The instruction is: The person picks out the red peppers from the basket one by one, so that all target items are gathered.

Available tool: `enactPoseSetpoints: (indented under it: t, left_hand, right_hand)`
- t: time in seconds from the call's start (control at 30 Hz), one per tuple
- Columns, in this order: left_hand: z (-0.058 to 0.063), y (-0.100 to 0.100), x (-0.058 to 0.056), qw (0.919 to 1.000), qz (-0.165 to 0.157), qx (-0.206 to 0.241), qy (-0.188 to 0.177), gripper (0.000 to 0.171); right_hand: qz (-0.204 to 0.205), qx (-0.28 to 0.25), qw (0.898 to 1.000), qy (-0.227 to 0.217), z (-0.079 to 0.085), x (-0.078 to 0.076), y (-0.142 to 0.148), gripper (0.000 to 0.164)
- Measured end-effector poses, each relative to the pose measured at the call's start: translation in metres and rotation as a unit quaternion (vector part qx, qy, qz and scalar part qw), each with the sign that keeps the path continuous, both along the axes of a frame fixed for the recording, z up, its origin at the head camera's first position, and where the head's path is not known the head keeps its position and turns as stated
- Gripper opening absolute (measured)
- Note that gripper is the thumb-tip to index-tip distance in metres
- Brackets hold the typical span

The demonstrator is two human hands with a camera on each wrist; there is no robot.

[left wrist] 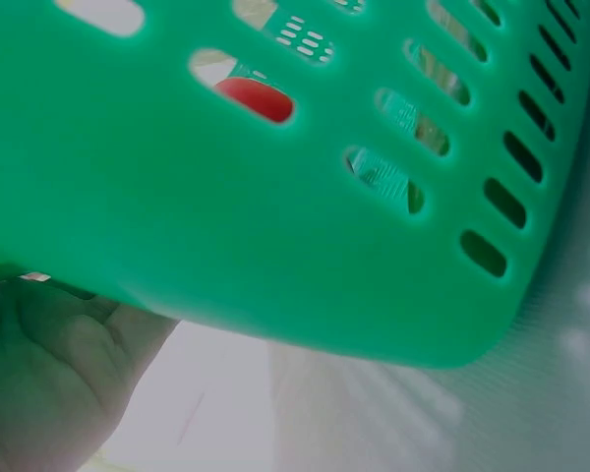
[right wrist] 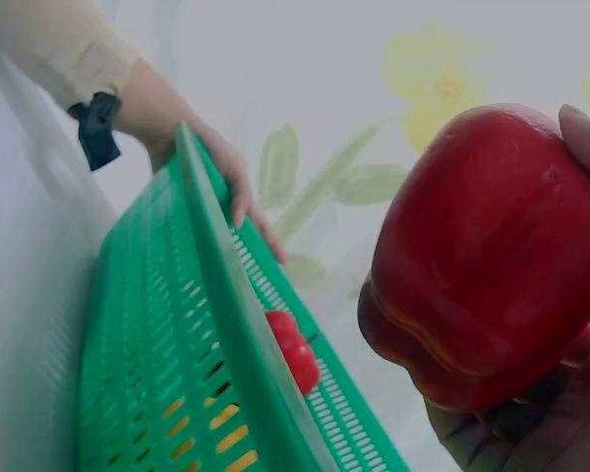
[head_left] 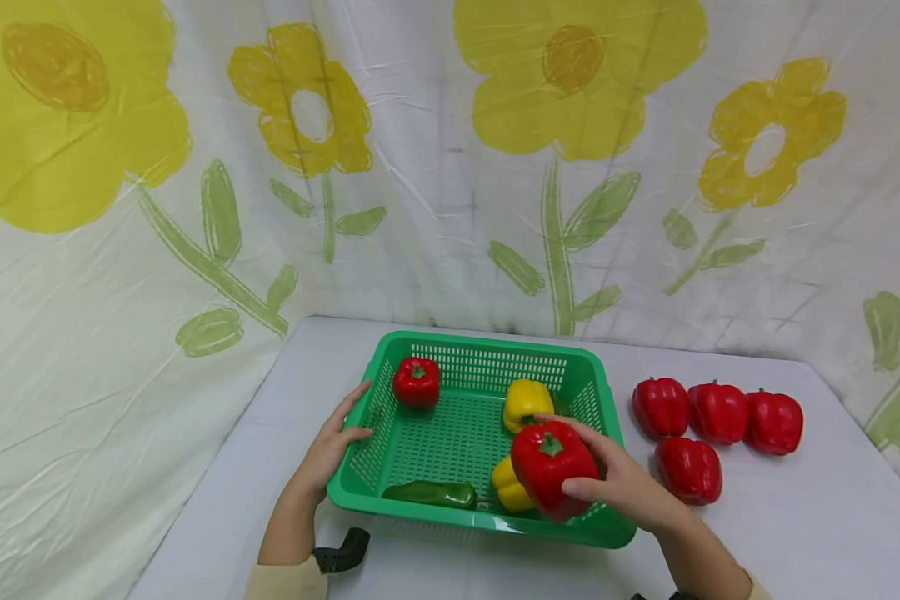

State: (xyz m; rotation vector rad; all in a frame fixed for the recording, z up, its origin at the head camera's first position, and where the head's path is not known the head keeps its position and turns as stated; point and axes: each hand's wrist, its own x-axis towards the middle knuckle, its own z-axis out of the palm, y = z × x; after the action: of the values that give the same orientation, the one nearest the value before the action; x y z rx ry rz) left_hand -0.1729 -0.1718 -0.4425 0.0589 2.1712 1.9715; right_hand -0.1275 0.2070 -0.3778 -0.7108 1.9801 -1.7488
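My right hand (head_left: 626,487) grips a red bell pepper (head_left: 551,467) over the right part of the green basket (head_left: 487,518), its stem facing up. In the right wrist view this bell pepper (right wrist: 492,246) fills much of the right side, with fingers and thumb around it. The left hand (head_left: 333,450) holds the basket's left rim, thumb and fingers hooked over the edge. Inside the basket are another red bell pepper (head_left: 417,383) at the back left, a yellow bell pepper (head_left: 527,403), a second yellow bell pepper (head_left: 512,487) partly hidden, and a long green pepper (head_left: 431,494) along the front wall.
Several red bell peppers sit together on the white table (head_left: 787,517) right of the basket, the nearest red bell pepper (head_left: 688,471) in front of the others. Behind the table hangs a white cloth (head_left: 420,275) with painted yellow flowers. Another dark green piece (head_left: 560,405) shows behind the back yellow pepper.
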Motion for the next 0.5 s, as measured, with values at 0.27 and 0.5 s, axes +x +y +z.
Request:
enactPoseSetpoints:
  t: [0.27, 0.5]
  left_hand:
    - [0.0, 0.0, 0.0, 1.0, -0.002, 0.002, 0.002, 0.066]
    - [0.001, 0.0, 0.0, 1.0, -0.002, 0.001, 0.002, 0.066]
  right_hand:
    - [-0.015, -0.034, 0.999, -0.022, -0.004, 0.019, 0.012, 0.064]
    - [-0.057, -0.042, 0.997, -0.018, -0.012, 0.032, 0.022, 0.054]
